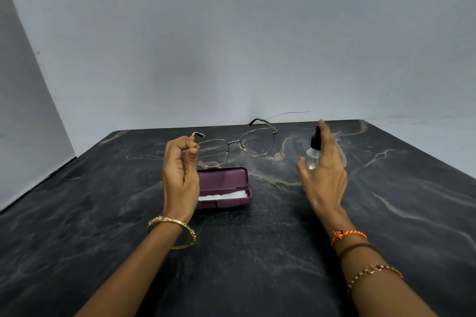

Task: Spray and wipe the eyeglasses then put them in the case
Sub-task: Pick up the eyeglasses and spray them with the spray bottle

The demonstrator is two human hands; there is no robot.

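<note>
Your left hand (pixel 180 175) is closed in a pinch on the near corner of the thin metal-framed eyeglasses (pixel 235 148), holding them up off the surface with the temples unfolded and the lenses stretching away toward your right. Your right hand (pixel 323 170) is wrapped around the small clear spray bottle with the black nozzle (pixel 313 152), index finger raised over the top of the nozzle, which points toward the glasses. Just beyond your left palm, between your two hands, the maroon hard case (pixel 226 186) lies open with a white cloth (pixel 222 196) inside. Everything sits over a dark slab with pale marble-like veins (pixel 257 265), which ends just past your fingertips. Behind it rises a plain grey-blue wall (pixel 231 33), meeting a side wall to your left.
</note>
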